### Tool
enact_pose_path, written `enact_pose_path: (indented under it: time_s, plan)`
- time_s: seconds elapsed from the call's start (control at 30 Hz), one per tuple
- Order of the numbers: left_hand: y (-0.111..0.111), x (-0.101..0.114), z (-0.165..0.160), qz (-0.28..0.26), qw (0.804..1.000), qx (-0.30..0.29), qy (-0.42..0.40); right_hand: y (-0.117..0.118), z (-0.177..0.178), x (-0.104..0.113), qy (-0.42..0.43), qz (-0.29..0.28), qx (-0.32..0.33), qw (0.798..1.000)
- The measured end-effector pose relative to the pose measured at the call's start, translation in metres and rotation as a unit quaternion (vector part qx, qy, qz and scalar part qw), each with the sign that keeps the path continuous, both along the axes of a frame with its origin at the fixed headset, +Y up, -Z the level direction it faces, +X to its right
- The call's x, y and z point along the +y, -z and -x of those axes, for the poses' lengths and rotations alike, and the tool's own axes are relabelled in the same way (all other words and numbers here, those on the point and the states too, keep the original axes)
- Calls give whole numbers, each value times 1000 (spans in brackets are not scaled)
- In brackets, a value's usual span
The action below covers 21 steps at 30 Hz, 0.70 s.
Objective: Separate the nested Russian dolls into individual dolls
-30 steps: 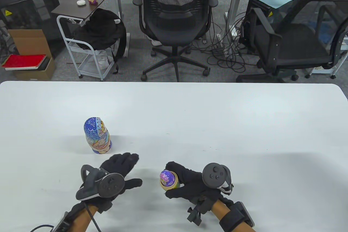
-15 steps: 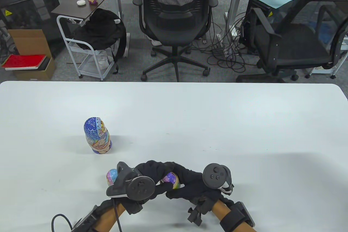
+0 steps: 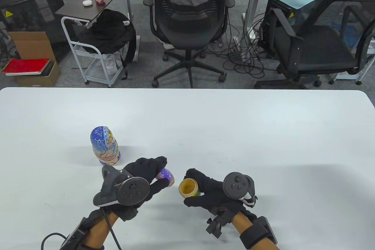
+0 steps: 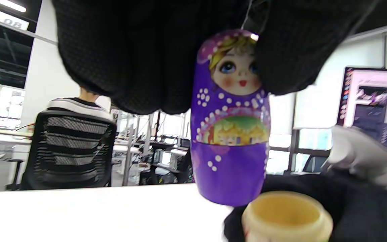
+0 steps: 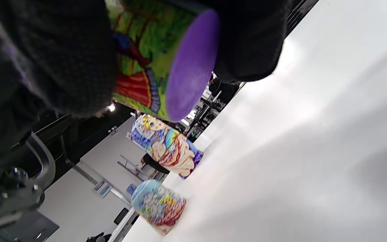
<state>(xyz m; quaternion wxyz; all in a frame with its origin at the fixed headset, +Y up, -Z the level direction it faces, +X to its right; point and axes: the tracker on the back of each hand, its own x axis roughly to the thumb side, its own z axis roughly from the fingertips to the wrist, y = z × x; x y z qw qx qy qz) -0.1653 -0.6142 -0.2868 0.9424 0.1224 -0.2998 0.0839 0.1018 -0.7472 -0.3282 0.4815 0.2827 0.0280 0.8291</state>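
My left hand grips a small purple doll by its head and holds it above the table; the left wrist view shows its face and whole body. My right hand grips an open doll bottom half, hollow side up, just right of the purple doll. The right wrist view shows that half's purple base. A large blue doll stands closed on the table behind my left hand. A loose doll top half rests on the table; in the table view my left hand hides it.
The white table stretches far back and to the right. Its far edge runs along the office floor, where a black chair stands. A cable trails from my left wrist.
My left hand moved right, took hold of the purple doll in the bottom half, and lifted it out to the left. A top half appeared on the table beside it.
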Motion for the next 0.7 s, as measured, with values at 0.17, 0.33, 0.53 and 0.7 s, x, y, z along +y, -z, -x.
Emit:
enact_pose_path:
  time_s: [0.17,0.33,0.53,0.7]
  plan:
    - [16,-38,1,39,999,26,25,8,-21,2,30,6,-45,999]
    - [26,-77,-3,69,996,32,54,9,-29,8,62,-7,-73,995]
    - [31,-99,-7,81,993,31,82,8,-23,7,52,-9,-62,997]
    - [31,-104,-7,81,993,31,81,7,-19,6,49,-7,-52,997]
